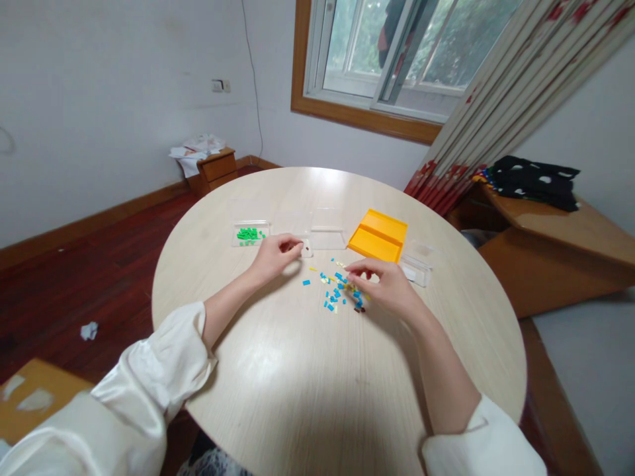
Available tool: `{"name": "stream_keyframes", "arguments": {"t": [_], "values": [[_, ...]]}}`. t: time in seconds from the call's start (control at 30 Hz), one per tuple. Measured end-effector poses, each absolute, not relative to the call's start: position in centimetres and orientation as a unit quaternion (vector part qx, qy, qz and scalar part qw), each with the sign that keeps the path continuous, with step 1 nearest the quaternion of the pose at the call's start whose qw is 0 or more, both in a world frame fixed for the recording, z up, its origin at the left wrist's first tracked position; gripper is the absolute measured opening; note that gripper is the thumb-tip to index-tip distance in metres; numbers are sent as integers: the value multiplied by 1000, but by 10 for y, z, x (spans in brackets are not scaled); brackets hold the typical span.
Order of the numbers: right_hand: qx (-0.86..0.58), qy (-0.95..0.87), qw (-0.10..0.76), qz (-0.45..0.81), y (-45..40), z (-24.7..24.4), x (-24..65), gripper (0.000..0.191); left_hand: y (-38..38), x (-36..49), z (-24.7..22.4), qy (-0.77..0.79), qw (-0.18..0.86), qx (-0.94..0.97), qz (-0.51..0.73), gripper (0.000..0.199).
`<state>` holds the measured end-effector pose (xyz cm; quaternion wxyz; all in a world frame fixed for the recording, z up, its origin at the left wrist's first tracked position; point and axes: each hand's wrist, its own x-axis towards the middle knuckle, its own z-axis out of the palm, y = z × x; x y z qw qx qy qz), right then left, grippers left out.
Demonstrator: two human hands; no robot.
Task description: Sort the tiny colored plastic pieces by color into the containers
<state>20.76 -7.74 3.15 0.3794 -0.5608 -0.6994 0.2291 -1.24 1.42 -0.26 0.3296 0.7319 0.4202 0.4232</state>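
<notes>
"What covers the 2 arms?"

"A loose, shiny cream-white left sleeve of satin-like cloth and a matching right sleeve. Both stop short of the wrist."

"Any detail on them?"

"The left sleeve puffs out in soft folds above its gathered cuff."

"And the hands?"

"Left hand and right hand, both bare."

"Lower down?"

"Dark cloth with a pale, lacy pattern; too little shows to name the garment."
</notes>
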Motion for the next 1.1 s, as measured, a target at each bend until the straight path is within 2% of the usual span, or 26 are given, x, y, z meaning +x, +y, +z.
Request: {"name": "stream_keyframes", "arguments": {"t": [0.07, 0.13, 0.23, 0.3, 0.4, 0.6, 0.8, 1.1], "values": [[-563, -720, 299, 274, -80, 35, 220, 11, 22, -20, -3, 458, 221, 742, 436, 17], [-567, -726, 217, 324, -85, 38, 229, 11, 27, -25, -5, 475, 156, 751, 431, 16], [-575, -728, 128, 350, -90, 42, 234, 12, 32, -28, -10, 491, 119, 761, 408, 15], [-582, -731, 102, 341, -93, 44, 231, 9, 36, -29, -14, 500, 110, 763, 395, 16], [-591, -732, 88, 329, -94, 45, 226, 6, 41, -31, -20, 507, 99, 766, 382, 18], [-577, -750, 78, 313, -89, 32, 223, 17, 42, -30, -23, 518, 92, 776, 348, 26], [-576, -753, 38, 317, -84, 28, 222, 18, 35, -27, -16, 515, 98, 771, 361, 22], [-594, -743, 51, 306, -81, 27, 223, 15, 30, -26, -11, 495, 108, 766, 397, 15]]}}
